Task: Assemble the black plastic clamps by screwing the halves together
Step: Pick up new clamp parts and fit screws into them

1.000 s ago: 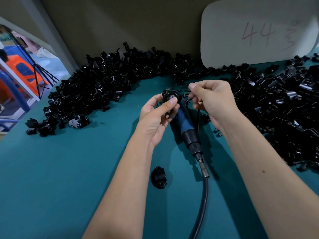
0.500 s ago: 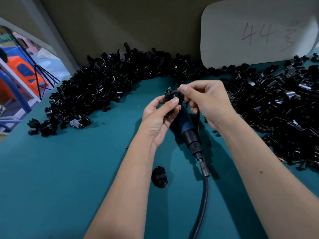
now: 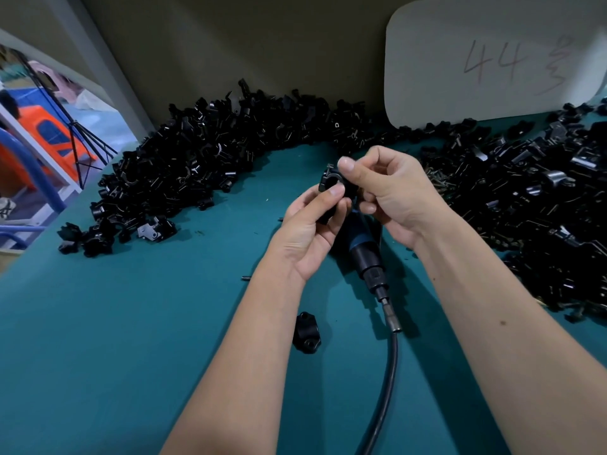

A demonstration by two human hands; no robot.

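My left hand (image 3: 307, 231) grips a black plastic clamp (image 3: 331, 182) above the green table, thumb pressed on its near face. My right hand (image 3: 391, 195) reaches in from the right, thumb and forefinger pinching at the clamp's top edge; what it pinches is too small to tell. A blue and black power screwdriver (image 3: 363, 247) lies on the table under both hands, its hose (image 3: 386, 382) trailing toward me. One loose clamp half (image 3: 306, 332) rests on the table near my left forearm.
Big heaps of black clamp parts lie at the back left (image 3: 203, 159) and along the right (image 3: 542, 205). A few screws (image 3: 437, 178) are scattered beside the right heap. A white board (image 3: 486, 57) marked 44 leans against the wall.
My right hand has moved left onto the top of the clamp held by my left hand. The left hand has barely moved.
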